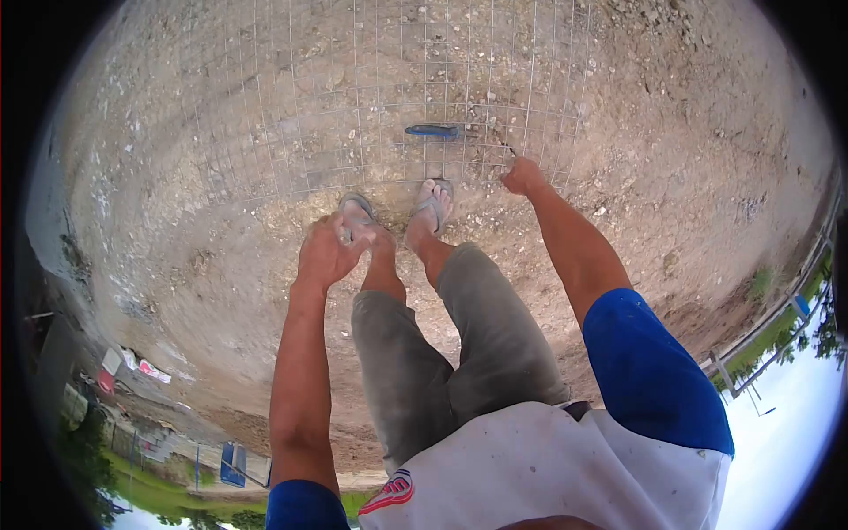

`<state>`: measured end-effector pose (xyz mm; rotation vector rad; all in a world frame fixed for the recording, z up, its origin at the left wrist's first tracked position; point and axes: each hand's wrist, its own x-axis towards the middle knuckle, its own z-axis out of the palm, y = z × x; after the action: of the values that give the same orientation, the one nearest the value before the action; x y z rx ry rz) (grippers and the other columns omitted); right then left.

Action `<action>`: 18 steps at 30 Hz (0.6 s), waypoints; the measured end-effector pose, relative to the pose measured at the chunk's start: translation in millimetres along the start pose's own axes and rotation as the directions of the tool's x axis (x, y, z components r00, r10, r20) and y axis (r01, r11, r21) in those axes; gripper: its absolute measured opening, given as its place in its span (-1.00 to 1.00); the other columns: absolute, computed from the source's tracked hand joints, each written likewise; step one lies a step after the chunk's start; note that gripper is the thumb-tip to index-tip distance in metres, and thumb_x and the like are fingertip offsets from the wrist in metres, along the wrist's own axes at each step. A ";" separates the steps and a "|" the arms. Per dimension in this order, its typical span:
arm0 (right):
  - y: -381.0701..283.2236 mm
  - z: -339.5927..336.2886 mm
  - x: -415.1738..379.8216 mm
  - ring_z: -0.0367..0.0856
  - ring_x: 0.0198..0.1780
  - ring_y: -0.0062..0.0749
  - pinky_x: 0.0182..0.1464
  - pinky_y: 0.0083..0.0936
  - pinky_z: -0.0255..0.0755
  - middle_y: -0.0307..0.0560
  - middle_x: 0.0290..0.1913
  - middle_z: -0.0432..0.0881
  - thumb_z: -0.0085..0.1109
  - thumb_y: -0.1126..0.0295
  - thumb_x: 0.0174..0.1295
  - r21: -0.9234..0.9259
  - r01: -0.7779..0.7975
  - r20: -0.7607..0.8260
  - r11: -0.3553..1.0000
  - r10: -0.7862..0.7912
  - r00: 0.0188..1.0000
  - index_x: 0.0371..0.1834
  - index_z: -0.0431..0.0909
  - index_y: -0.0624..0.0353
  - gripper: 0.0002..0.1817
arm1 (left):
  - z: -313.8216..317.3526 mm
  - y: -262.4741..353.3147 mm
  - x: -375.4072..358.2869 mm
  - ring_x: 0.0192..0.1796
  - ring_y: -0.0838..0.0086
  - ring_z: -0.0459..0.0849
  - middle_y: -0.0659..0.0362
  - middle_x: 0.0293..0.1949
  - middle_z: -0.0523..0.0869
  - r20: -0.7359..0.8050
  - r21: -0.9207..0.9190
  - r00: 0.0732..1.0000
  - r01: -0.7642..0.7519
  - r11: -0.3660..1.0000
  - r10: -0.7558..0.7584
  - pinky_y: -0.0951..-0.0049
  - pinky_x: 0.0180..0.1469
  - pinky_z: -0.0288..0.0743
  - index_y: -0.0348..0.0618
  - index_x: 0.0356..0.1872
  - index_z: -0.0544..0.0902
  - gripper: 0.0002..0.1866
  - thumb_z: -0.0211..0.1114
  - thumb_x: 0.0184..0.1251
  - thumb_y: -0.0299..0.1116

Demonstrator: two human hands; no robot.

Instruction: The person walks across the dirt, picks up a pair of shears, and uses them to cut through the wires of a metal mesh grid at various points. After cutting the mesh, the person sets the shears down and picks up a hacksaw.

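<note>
My left hand (329,253) is in front of my left foot, its thumb apart from the fingers; I see nothing in it. Farther out on the right, my right hand (524,176) is closed beside the near edge of a wire mesh sheet (359,106). Something thin and dark sticks out past its fingers, too small to name. A blue elongated object (432,131), perhaps a tool handle, lies on the mesh to the left of that hand. The mesh rests on bare, stony ground.
Both my feet, in sandals (427,208), stand at the near edge of the mesh. Loose stony soil (671,177) surrounds it. Far off at the lower left are a blue panel (233,464) and red and white scraps (154,371). A fence rail (768,337) runs at right.
</note>
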<state>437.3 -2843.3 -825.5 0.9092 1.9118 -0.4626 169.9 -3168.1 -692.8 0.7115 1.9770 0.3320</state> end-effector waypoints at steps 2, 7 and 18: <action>26.1 36.7 24.1 0.50 0.15 0.02 0.22 -0.26 0.37 0.23 0.08 0.55 0.08 0.13 0.13 0.111 -0.042 -0.021 0.993 0.045 0.999 0.02 0.56 0.19 -0.54 | 24.7 27.7 101.1 0.13 -0.01 0.50 -0.06 0.10 0.54 0.048 0.146 0.995 -0.095 0.985 0.089 0.04 0.14 0.41 -0.15 0.03 0.52 -0.39 0.42 0.03 0.03; 63.1 81.2 76.8 0.19 0.39 0.06 0.39 -0.05 0.05 0.22 0.37 0.26 0.13 0.20 0.13 0.009 -0.039 -0.233 0.999 0.040 0.972 0.42 0.16 0.04 -0.27 | 126.2 65.2 270.1 0.18 0.04 0.49 -0.04 0.12 0.51 0.087 0.475 0.981 -0.192 0.859 0.172 0.05 0.16 0.41 -0.06 0.11 0.49 -0.38 0.43 0.02 -0.03; 48.0 92.4 67.2 0.31 0.24 0.13 0.27 -0.09 0.18 0.14 0.37 0.19 0.06 0.33 0.06 0.328 -0.064 -0.326 0.942 0.177 0.929 0.35 0.25 0.13 -0.32 | 166.3 101.1 296.9 -0.14 -0.08 0.60 -0.22 -0.33 0.61 0.500 0.386 0.844 -0.417 0.823 0.193 0.09 -0.03 0.47 -0.28 -0.16 0.56 -0.64 0.28 0.20 -0.17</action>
<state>508.8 -2844.1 -926.7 1.3898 2.1209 -0.5683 243.0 -2918.0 -934.0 1.3230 1.4976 -0.1452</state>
